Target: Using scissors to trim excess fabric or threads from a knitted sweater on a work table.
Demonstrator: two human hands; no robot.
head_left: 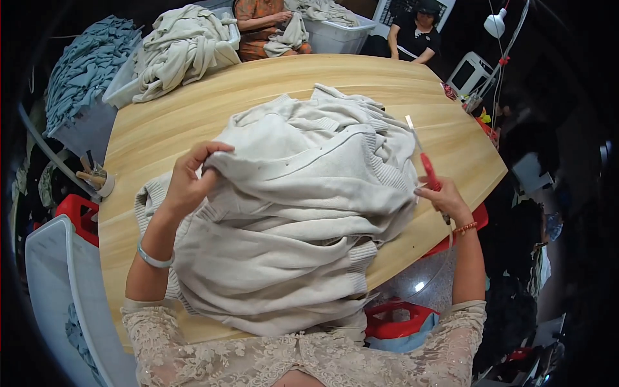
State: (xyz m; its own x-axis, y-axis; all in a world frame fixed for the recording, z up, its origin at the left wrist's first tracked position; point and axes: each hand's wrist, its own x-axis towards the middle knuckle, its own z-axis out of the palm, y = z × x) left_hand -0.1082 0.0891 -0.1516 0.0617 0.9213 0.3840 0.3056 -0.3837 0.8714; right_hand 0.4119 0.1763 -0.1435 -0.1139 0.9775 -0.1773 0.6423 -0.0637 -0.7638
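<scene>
Several cream knit cardigans lie in a loose heap on the table in front of me, with ribbed cuffs and hems showing. My left hand is closed, pinching the front edge of the top cardigan near its left side and lifting it a little. Small dark marks, perhaps buttonholes, run along that edge. At the right of the heap, my right hand grips a red-handled tool with a thin metal shaft and a pale tip pointing away from me. A thin pale cord or hose hangs below that hand. The tool's exact kind I cannot make out.
Tubs of cream knitwear and blue-green knitwear stand beyond the table's far left. A small pot of tools sits at its left edge. Two people are across the table. A lamp hangs at far right.
</scene>
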